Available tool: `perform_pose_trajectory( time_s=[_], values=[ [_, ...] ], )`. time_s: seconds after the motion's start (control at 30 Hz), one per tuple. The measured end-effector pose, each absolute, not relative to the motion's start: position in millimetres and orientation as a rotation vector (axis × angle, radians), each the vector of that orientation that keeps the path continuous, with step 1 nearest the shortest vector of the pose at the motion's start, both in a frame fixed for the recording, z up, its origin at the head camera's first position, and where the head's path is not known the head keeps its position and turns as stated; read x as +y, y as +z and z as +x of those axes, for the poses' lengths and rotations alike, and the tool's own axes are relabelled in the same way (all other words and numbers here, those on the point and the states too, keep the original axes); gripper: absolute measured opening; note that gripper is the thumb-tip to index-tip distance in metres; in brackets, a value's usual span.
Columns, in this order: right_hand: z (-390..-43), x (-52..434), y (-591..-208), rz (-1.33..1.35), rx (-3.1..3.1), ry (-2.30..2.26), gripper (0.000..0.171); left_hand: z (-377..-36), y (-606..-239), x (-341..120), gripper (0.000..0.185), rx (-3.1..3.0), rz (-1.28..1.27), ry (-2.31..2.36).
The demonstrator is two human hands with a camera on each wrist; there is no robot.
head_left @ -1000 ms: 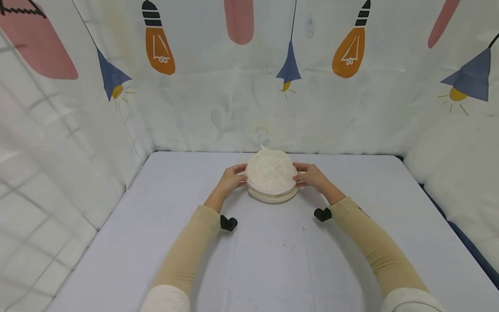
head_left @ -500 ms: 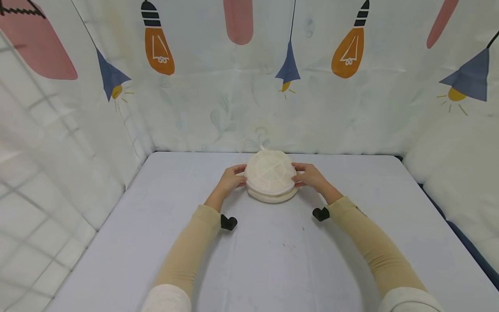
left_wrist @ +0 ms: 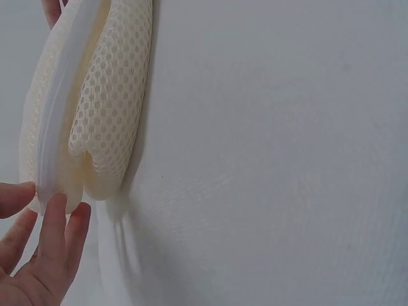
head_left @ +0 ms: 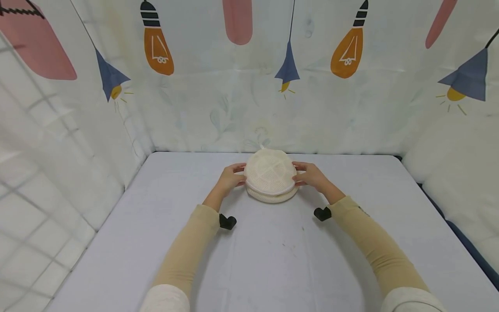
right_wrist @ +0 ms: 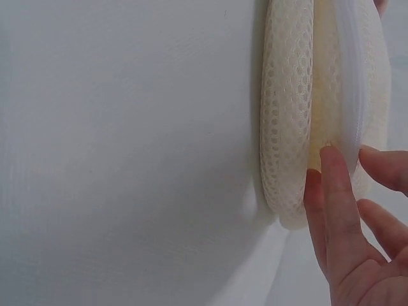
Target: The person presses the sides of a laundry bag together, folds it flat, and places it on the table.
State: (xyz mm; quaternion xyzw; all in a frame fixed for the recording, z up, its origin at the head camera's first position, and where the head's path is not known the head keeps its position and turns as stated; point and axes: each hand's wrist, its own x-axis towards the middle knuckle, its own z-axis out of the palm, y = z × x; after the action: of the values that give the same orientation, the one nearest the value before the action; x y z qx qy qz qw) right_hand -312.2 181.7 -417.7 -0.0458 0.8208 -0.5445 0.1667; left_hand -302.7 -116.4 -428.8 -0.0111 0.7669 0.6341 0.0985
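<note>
Both of my hands sit on the round cream mesh pouch (head_left: 270,175), my left hand (head_left: 229,180) against its left edge and my right hand (head_left: 312,177) against its right edge. In the left wrist view my fingertips (left_wrist: 52,210) rest nearly straight against the white zipper band (left_wrist: 56,115) that runs between the two mesh halves, with the thumb just above them; I press more than clasp. In the right wrist view my fingers (right_wrist: 335,191) lie flat along the same seam, touching the mesh, not curled round it. The pouch lies on the pale counter (head_left: 273,260), near its far edge and close to the curtain printed with light bulbs (head_left: 249,86). Set against the pictures from a second ago, almost nothing has shifted: hands, sleeves and pouch lie as they did, with only a slight drift of the view. I judge from this that I am steadying the pouch and feeling along the zipper band, not lifting it, and that it is shut as far as I can see.
</note>
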Motion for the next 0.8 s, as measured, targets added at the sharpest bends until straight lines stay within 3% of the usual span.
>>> perform_pose_trajectory(
  time_s=[0.8],
  values=[
    [-310.6, 183.3, -413.2, -0.178, 2.483, -1.382, 0.067, -303.5, -424.8, -113.1, 0.053, 2.296, -0.078, 1.917]
  ],
)
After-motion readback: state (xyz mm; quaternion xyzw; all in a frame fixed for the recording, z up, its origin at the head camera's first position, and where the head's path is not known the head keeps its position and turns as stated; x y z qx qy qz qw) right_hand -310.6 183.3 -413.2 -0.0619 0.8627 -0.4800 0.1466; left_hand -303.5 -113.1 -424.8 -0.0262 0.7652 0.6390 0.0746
